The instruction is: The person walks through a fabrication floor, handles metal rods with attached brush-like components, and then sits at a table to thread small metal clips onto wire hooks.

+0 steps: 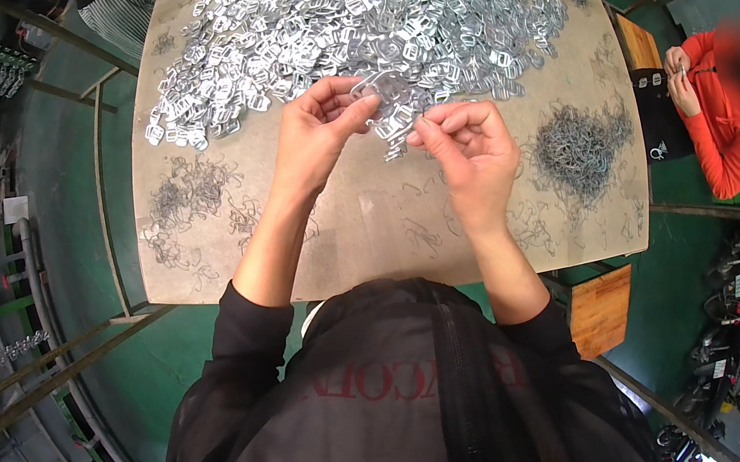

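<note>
While the left hand [319, 132] pinches a bunch of silver metal buckles [400, 116] near its far end, the right hand [478, 154] has its thumb and fingertip close together at the bunch's right edge (I cannot tell if anything is pinched there). So the bunch sits between the hands, just right of the left fingertips, and its long way seems to run toward the body. These buckles look flat, shiny and jumbled, with holes in them.
</note>
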Demonstrator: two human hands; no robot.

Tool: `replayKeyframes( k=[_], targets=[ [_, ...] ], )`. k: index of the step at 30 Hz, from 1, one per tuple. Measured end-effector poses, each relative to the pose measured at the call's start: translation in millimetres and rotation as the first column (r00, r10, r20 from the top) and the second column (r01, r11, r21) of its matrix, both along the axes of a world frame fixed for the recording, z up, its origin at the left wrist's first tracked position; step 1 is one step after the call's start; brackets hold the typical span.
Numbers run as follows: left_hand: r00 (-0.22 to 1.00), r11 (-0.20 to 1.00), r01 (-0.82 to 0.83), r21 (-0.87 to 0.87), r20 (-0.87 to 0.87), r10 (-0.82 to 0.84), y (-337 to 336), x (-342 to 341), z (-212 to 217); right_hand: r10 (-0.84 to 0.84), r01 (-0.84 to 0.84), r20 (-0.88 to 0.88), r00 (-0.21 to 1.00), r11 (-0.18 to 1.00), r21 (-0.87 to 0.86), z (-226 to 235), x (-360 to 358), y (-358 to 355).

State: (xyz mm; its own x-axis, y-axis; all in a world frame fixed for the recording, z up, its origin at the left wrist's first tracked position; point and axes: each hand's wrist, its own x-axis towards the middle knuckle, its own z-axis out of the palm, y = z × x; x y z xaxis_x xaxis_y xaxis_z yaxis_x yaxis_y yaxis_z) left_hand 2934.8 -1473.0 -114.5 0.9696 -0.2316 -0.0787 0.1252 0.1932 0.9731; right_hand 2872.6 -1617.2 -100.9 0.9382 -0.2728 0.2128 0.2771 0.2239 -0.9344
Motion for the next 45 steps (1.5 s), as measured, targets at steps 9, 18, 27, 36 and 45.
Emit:
replayKeyframes(
  k=[9, 18, 27, 36, 45],
  targets=[
    [0.998, 0.998, -0.043, -0.037, 0.039, 0.044, -1.2, -6.6, 9.2, 0.041, -0.04, 0.027, 0.999, 0.999, -0.029, 8.4, -2.8, 2.1],
    [0.965, 0.846, 0.02, 0.533, -0.231, 0.122, 26.4, 31.4, -150.9, 0.056, -0.054, 0.05, 0.997, 0.998, -0.04, 6.4, -9.1, 2.2],
    [0.992, 0.98, -0.092, 0.179, 0.096, 0.076, 1.8, -5.0, -6.7, 0.023, -0.021, 0.038, 0.999, 0.999, -0.047, -1.2, -10.6, 2.8],
    [0.982, 0.997, -0.063, 0.038, 0.179, 0.055, -8.1, -32.1, 40.4, -0.007, 0.008, 0.015, 1.0, 0.996, -0.087, 1.8, -8.4, 5.5],
    [0.962, 0.99, -0.11, 0.084, 0.26, 0.084, -5.6, -27.0, 45.6, 0.043, -0.247, -0.332, 0.942, 0.758, -0.603, -80.0, 50.8, -76.2]
  ],
)
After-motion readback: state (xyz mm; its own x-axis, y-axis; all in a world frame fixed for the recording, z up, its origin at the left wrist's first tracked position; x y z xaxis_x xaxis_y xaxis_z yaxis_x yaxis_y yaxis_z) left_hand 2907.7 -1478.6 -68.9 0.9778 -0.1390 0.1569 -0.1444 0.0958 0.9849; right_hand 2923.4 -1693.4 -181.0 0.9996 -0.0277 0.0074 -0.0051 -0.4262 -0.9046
